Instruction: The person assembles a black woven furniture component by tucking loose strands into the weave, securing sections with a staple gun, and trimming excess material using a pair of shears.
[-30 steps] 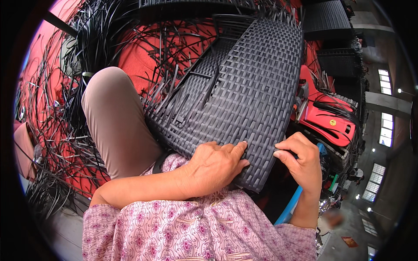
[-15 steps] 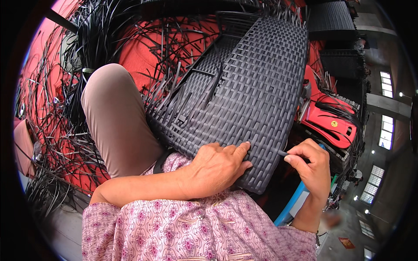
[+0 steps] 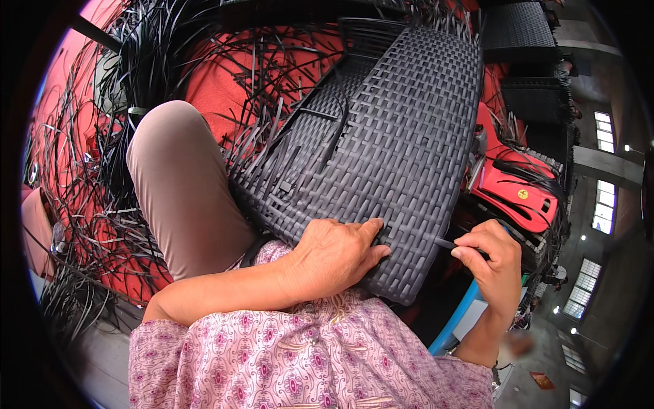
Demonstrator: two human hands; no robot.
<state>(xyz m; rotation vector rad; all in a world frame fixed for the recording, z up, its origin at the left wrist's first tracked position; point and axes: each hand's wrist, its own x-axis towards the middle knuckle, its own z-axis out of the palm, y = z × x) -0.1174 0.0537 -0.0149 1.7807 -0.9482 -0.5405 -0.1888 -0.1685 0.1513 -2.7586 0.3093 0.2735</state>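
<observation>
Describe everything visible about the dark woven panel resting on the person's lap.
The woven panel is a large rectangular piece of flat black strips, seemingly plastic rattan, in a tight basket weave. It lies tilted across the knee, rounded near corner toward the person. Loose strip ends stick out along its left, unfinished side. The left hand presses its near edge; the right hand pinches a strip leaving that edge.

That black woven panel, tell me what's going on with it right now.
A person sits with a black woven panel propped against their knee. The left hand presses flat on the panel's near edge, fingers spread over the weave. The right hand is just off the panel's right side, pinching a thin black strip that runs out of the weave. Loose black strips lie scattered over a red sheet around them, and more woven pieces stand behind.
</observation>
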